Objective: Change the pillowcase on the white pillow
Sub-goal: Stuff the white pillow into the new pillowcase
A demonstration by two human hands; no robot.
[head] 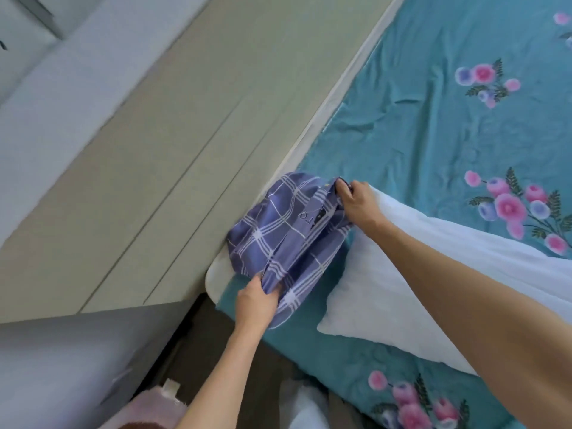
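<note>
At the teal floral bed (418, 144) corner, our left hand (255, 305) and right hand (357, 204) pinch the bunched blue plaid cotton pillowcase (288, 239) beside the bare white pillow (387, 298).

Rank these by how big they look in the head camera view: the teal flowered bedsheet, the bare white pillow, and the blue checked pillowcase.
1. Teal flowered bedsheet, covering most of the right side.
2. Bare white pillow, partly hidden behind the right forearm.
3. Blue checked pillowcase, bunched up between the left hand and right hand, so it looks smaller than it would spread flat.
</note>
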